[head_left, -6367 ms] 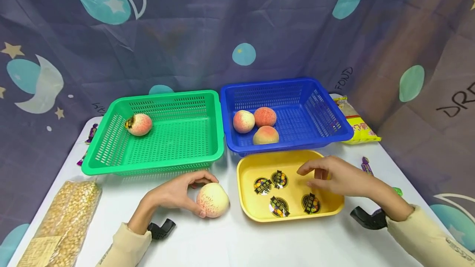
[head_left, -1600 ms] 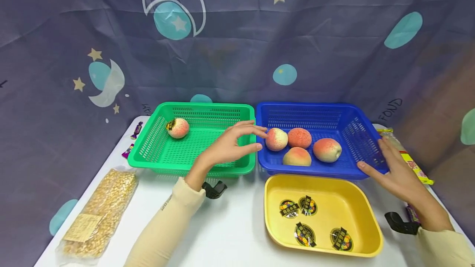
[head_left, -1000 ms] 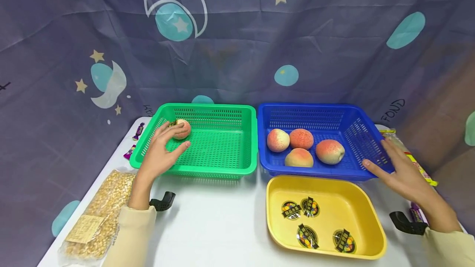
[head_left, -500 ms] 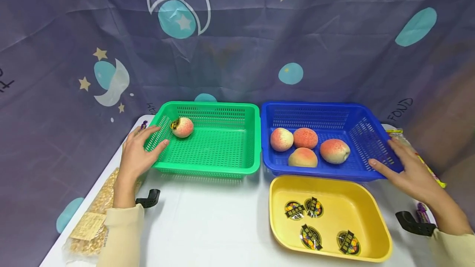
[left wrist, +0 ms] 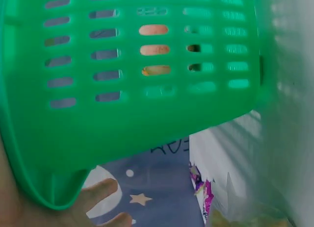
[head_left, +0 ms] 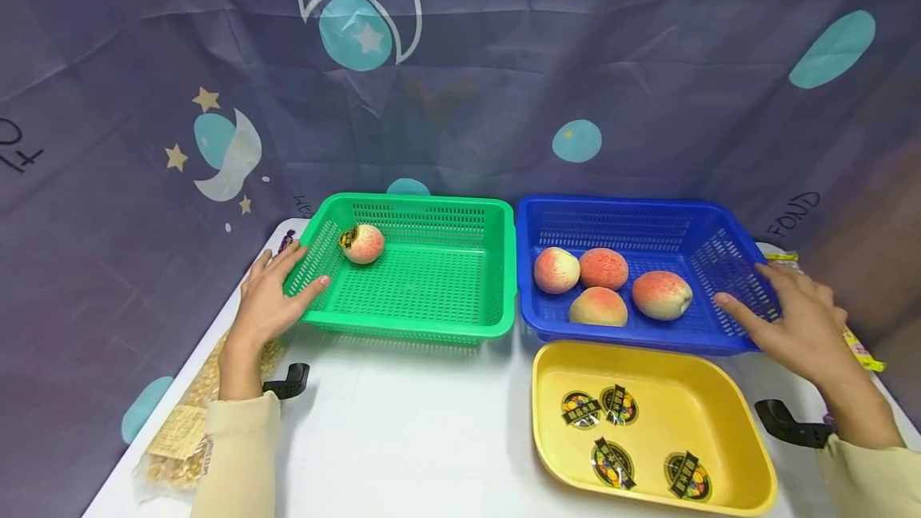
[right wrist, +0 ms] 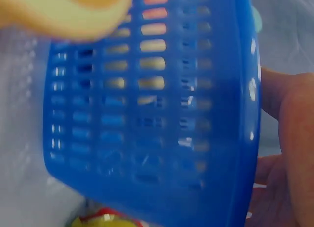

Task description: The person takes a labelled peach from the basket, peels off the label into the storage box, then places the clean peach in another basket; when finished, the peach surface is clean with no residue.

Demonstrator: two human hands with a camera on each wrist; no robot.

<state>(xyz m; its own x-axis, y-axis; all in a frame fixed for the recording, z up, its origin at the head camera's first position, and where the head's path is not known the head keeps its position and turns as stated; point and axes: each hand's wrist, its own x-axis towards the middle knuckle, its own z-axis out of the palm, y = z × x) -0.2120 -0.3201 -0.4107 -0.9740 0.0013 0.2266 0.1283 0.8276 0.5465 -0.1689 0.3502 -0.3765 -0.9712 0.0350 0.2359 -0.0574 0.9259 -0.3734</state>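
Observation:
At the left end of the green basket (head_left: 403, 326), my left hand (head_left: 268, 298) rests by the rim, fingers spread along the outside and thumb over the edge. One peach (head_left: 363, 245) with a black-and-gold sticker lies in that basket. My right hand (head_left: 802, 322) is at the right end of the blue basket (head_left: 647, 338), thumb across the rim; in the right wrist view its fingers (right wrist: 272, 195) lie beyond the rim. Several peaches lie in the blue basket, among them one reddish peach (head_left: 603, 268) and one on its right (head_left: 662, 295). Neither hand holds a peach.
A yellow tray (head_left: 543, 430) with several round stickers on its floor stands in front of the blue basket. A bag of corn kernels (head_left: 176, 442) lies at the left, partly behind the left arm. A yellow packet (head_left: 863, 352) lies at the right. A patterned cloth hangs behind.
A peach was added to the blue basket on the right. My left hand has gone from beside the blue basket, over the green one, to its left end. My right hand stays by the blue rim.

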